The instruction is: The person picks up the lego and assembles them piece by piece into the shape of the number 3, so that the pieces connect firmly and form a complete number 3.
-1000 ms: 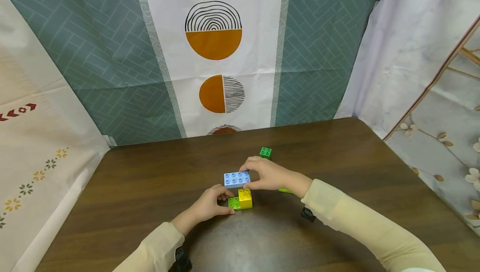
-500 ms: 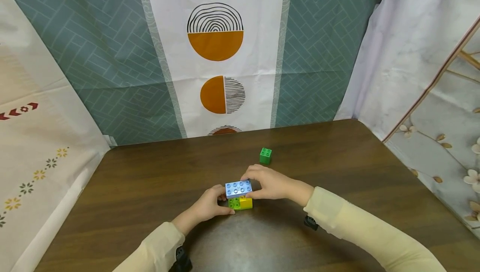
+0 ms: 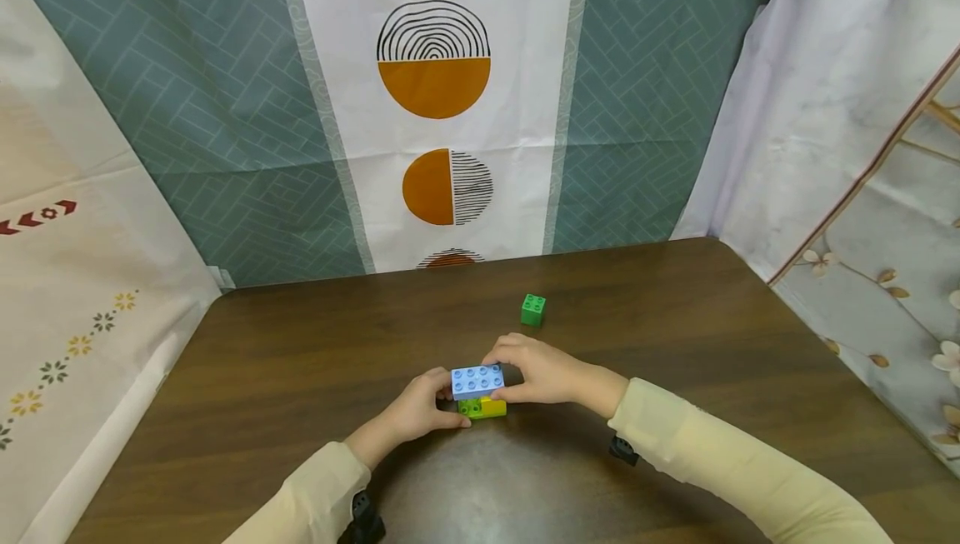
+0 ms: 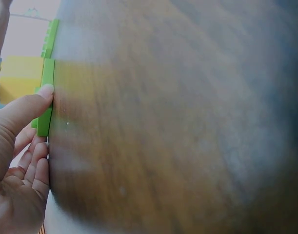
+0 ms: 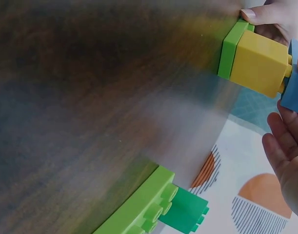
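My right hand [image 3: 540,371] grips a light blue brick [image 3: 477,381] with two rows of studs, thumb at its near side and fingers at its far side. Just under it stands a yellow brick [image 5: 260,63], whose studs still show below the blue brick in the right wrist view. The yellow brick sits on one end of a flat lime green brick [image 4: 45,114] lying on the table. With thumb and fingers, my left hand [image 3: 417,412] holds the lime brick at its left end. From above, the blue brick covers part of both lower bricks.
A small dark green brick [image 3: 533,309] stands on the brown table [image 3: 315,344] beyond my right hand. Another flat lime brick [image 5: 139,204] shows in the right wrist view; my right arm hides it in the head view. Patterned cloths [image 3: 637,111] hang around the table.
My right hand has brought the blue brick down and nearer, from behind the yellow brick to over it and the lime brick. The left hand has stayed in place.
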